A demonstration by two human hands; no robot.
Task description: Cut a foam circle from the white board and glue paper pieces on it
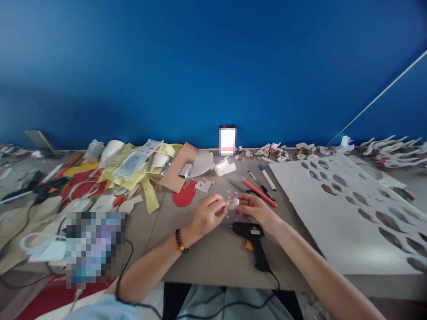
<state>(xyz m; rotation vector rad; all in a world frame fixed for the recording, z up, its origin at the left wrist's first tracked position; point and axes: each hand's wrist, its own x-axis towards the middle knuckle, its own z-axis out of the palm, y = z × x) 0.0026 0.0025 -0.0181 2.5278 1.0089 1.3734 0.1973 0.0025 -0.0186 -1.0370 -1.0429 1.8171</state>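
Near the middle of the table, a small white piece (234, 202) is held between my two hands. My left hand (208, 213), with a beaded bracelet on its wrist, pinches the left end of the piece. The fingers of my right hand (255, 208) are closed on its right side. Just below my right hand lies a black glue gun (250, 231) with its nozzle toward the left. A red pen (262, 194) and black-handled scissors (233, 183) lie behind my right hand. To the left is a red paper disc (184, 194).
A large white sheet with cut-out holes (310, 209) covers the right side. Small white figures (273, 149) line the wall. Yellow packaging (123, 173) and cables are on the left. A phone (228, 140) stands upright at the back. The glue gun's cord crosses my lap.
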